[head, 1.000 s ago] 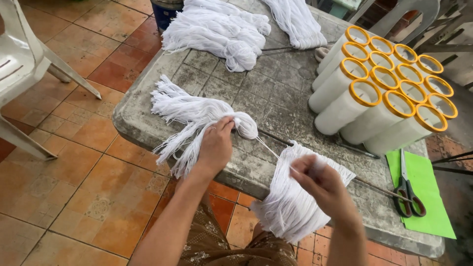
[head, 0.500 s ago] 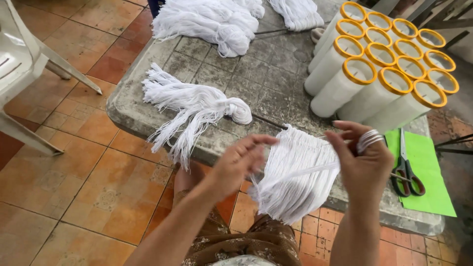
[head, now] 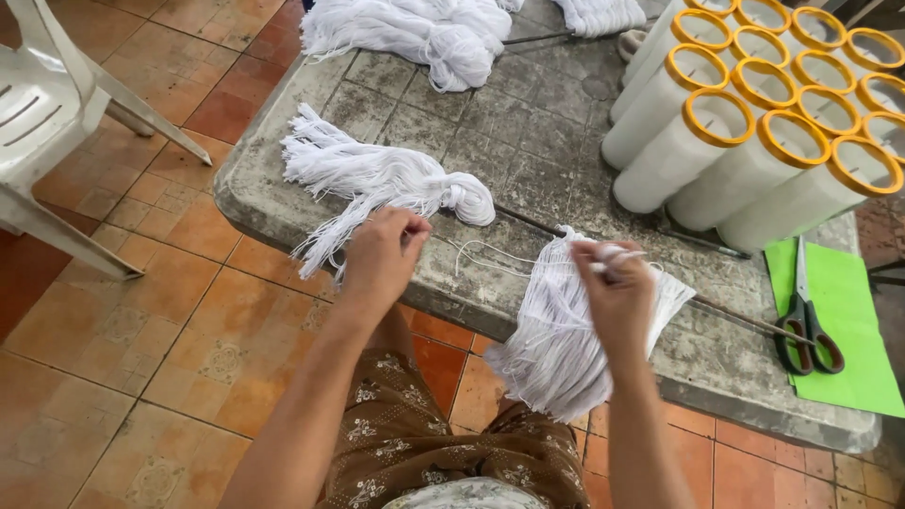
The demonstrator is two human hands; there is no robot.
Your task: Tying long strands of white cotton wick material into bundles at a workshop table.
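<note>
Left hand [head: 382,254] pinches a thin white strand [head: 481,253] over the table [head: 528,160] edge. Right hand [head: 617,292] is closed, seemingly on strand wound round its fingers, against the yarn bundle [head: 566,349] hanging off the edge. Yarn looks soft, light, limp; best gripped near the bound top.

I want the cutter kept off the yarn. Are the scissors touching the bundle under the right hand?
Apart. The head view shows the scissors on the green sheet, with bare table between them and the white bundle.
</note>
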